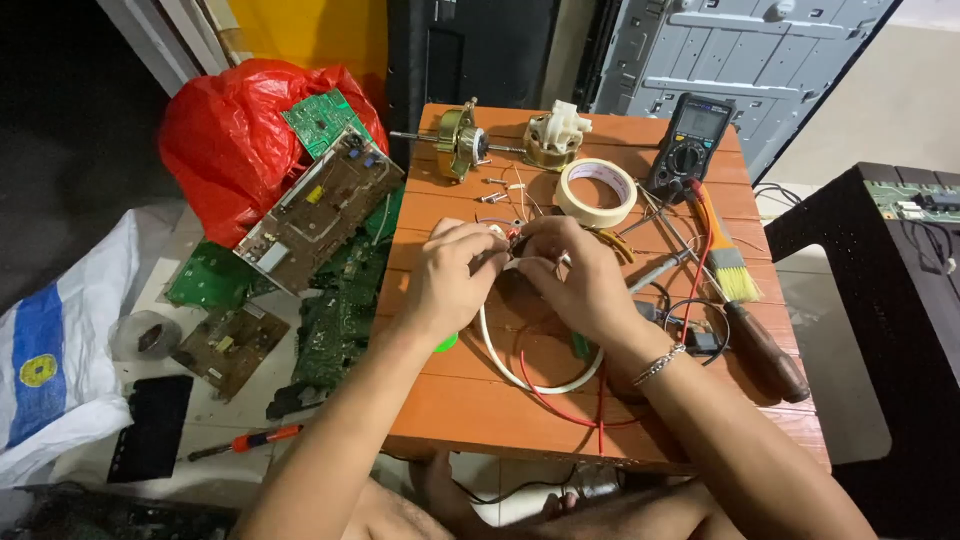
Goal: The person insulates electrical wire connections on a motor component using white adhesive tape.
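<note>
My left hand (pixel 452 278) and my right hand (pixel 580 278) meet over the middle of a small orange slatted table (pixel 480 405). Between their fingertips they pinch the ends of thin wires (pixel 512 247), with something small and red among them; what exactly is hidden by the fingers. A white cable (pixel 500 362) loops out below the hands toward me, and a red wire (pixel 560 405) runs beside it to the front edge. A bracelet sits on my right wrist.
At the table's back lie a small motor with a shaft (pixel 458 135), a white motor part (pixel 556 135), a roll of masking tape (pixel 597 190) and a multimeter (pixel 690 140). A paintbrush (pixel 722 250) and a wooden-handled tool (pixel 768 352) lie right. Circuit boards (pixel 318 208), a red bag (pixel 225 140) and a screwdriver (pixel 250 442) lie on the floor left.
</note>
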